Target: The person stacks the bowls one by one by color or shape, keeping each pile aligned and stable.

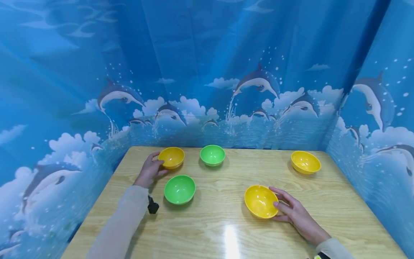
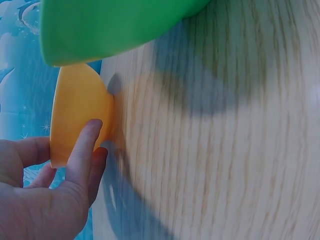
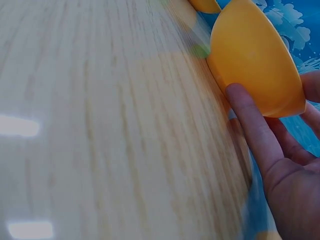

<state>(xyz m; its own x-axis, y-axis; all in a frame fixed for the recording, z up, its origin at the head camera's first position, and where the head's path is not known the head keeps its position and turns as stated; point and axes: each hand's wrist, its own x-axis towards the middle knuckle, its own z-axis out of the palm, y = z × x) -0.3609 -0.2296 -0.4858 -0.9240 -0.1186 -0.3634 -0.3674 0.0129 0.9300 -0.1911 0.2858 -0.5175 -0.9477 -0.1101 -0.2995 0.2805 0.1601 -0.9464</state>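
Note:
At the table's back left, my left hand (image 1: pixel 150 170) holds the left side of a yellow bowl (image 1: pixel 171 158); in the left wrist view, fingers touch the outer wall of that yellow bowl (image 2: pixel 80 112). A green bowl (image 1: pixel 180 190) sits just in front, apart from this hand. Toward the front right, my right hand (image 1: pixel 295 212) grips the right side of another yellow bowl (image 1: pixel 260 202). The right wrist view has one finger against the outside of this yellow bowl (image 3: pixel 255 60), with others near its rim. Both held bowls face up and look empty.
A second green bowl (image 1: pixel 212 155) stands near the back edge, right of the left-hand bowl. The third yellow bowl (image 1: pixel 305 162) stands at the back right. Behind the wooden table (image 1: pixel 223 187) hangs a blue dolphin-print curtain (image 1: pixel 200 72), which also runs along both sides.

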